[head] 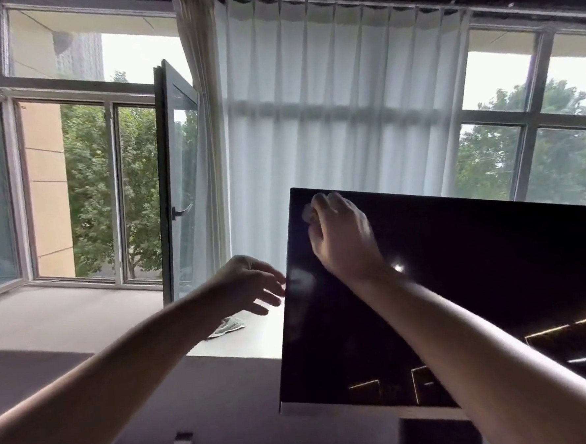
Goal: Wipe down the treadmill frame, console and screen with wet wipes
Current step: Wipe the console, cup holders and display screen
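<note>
1. Single view, worn on the person's head; the wide-angle lens bows the straight frame lines toward the edges.
2. Faces forward toward the white pleated curtain (pixel 312 117) and the grey-framed windows (pixel 90 186).
3. Close range: the glossy black rectangular screen (pixel 477 279) fills the lower right, slanted in frame and cut by the right edge.
4. Both bare forearms enter from the lower edge; the left hand (pixel 250 282) and right hand (pixel 340 232) reach the screen.

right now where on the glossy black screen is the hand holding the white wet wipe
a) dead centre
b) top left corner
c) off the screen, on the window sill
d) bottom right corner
b: the right hand grips the crumpled white wet wipe against the glossy black screen near its top left corner, while the left hand is open beside the screen's left edge.
</note>
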